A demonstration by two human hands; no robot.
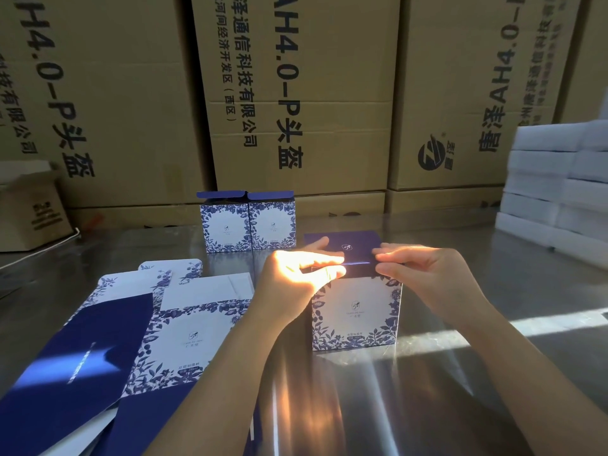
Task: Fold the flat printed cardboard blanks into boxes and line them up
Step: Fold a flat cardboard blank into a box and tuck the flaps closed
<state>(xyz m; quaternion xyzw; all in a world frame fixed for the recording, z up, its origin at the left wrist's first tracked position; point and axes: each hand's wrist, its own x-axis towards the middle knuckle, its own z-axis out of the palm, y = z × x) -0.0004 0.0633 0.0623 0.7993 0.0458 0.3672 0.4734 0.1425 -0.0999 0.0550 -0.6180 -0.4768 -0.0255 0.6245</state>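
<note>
Both hands (297, 269) (424, 268) pinching box (355, 314) lid (open table (493, 373) right)

Harsh sun glare (dim elsewhere)

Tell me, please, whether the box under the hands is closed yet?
Not yet: the box stands upright, its navy lid still raised, pinched by left hand and right hand.
</note>
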